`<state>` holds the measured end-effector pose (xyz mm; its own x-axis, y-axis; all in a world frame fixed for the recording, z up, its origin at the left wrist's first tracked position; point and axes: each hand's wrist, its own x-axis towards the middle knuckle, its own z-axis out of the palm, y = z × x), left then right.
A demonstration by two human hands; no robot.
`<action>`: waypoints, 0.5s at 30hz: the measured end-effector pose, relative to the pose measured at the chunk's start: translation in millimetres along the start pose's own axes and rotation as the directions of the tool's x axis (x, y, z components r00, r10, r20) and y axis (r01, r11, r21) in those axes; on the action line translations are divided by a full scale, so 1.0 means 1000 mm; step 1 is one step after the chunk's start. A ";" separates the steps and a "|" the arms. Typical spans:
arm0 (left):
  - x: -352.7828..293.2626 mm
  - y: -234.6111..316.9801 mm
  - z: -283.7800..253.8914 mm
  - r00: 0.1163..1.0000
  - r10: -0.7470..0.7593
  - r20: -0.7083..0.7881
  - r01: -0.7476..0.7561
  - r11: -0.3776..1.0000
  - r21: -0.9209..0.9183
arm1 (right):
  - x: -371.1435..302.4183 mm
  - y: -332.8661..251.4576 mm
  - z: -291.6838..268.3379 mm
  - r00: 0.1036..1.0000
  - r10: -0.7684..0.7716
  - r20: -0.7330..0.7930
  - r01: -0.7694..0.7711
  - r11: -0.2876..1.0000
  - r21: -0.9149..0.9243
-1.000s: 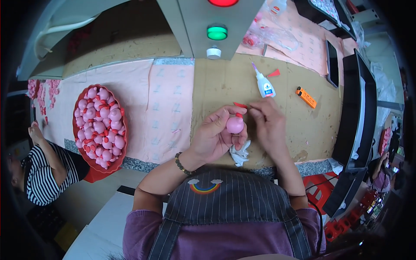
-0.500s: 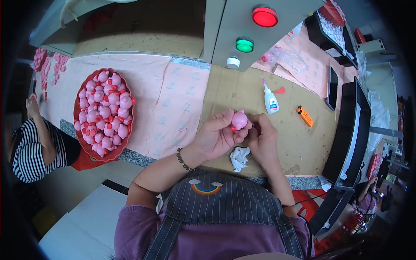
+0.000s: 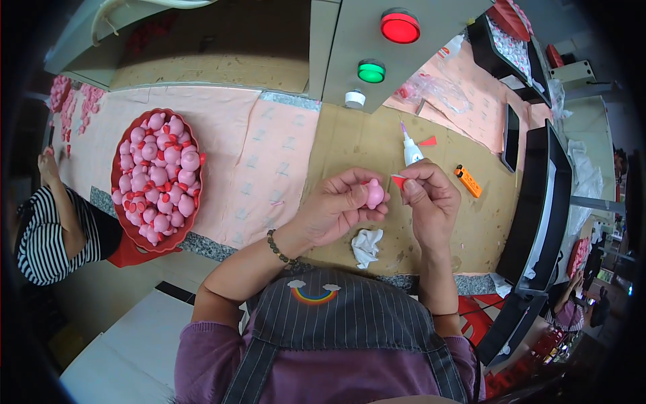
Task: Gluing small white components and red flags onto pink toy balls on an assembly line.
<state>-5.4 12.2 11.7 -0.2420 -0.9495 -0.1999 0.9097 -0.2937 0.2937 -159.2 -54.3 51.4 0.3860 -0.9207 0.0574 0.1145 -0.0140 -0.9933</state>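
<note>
Between the thumb and fingers of my left hand [image 3: 340, 207] is a small pink figurine [image 3: 375, 194] with a rounded body and a bit of red at its edge. Just to its right, my right hand [image 3: 432, 200] pinches a small red triangular piece [image 3: 400, 182] with a pale edge, apart from the figurine. Beyond the right hand stands or lies a white glue bottle [image 3: 412, 151] with a purple tip, its lower part hidden by the fingers. Another red triangular piece [image 3: 428, 141] rests beside the bottle on the cardboard sheet [image 3: 343, 145].
A crumpled white tissue [image 3: 367, 248] lies near my wrists. To the right is an orange lighter [image 3: 468, 181], then a dark phone [image 3: 511, 137]. A red scalloped tray [image 3: 200, 205] full of pink figurines stands left. Overhead hangs a grey cabinet [image 3: 350, 54]. A person in stripes [image 3: 50, 232] works far left.
My right hand has moved from behind the figurine to the right and up, and a red triangular piece now shows in its fingers. The figurine has turned in my left hand.
</note>
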 end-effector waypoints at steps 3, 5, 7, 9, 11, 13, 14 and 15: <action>0.002 -0.002 -0.009 0.998 0.008 0.067 -0.011 0.999 0.038 | 0.003 -0.006 0.013 0.992 -0.104 0.066 0.111 0.987 -0.117; 0.003 -0.004 -0.015 0.995 0.020 0.100 -0.023 0.999 0.031 | 0.004 -0.008 0.019 0.905 -0.313 0.287 0.419 0.772 -0.479; 0.002 -0.005 -0.018 0.996 -0.063 0.059 0.061 0.998 0.035 | 0.000 0.005 0.010 0.903 -0.320 0.286 0.427 0.740 -0.520; 0.002 -0.008 -0.015 0.996 -0.085 0.020 0.083 0.992 0.097 | -0.004 0.015 0.000 0.918 -0.317 0.238 0.394 0.794 -0.463; 0.002 -0.009 -0.012 0.994 -0.105 -0.018 0.107 0.982 0.157 | -0.003 0.021 -0.015 0.931 -0.312 0.191 0.365 0.757 -0.542; 0.003 -0.009 -0.012 0.995 -0.093 -0.040 0.099 0.975 0.198 | -0.003 0.017 -0.017 0.940 -0.309 0.142 0.328 0.715 -0.618; 0.005 -0.008 -0.012 0.994 -0.100 -0.040 0.106 0.974 0.198 | -0.005 0.011 -0.012 0.931 -0.333 0.150 0.357 0.747 -0.561; 0.004 -0.008 -0.011 0.995 -0.083 -0.054 0.093 0.971 0.220 | -0.009 0.006 -0.006 0.922 -0.355 0.154 0.382 0.776 -0.502</action>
<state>-9.5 11.9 -2.1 -0.2984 -0.9145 -0.2733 0.7868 -0.3977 0.4719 -167.2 -48.5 43.9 0.4562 -0.7841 0.4208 -0.2229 -0.5585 -0.7990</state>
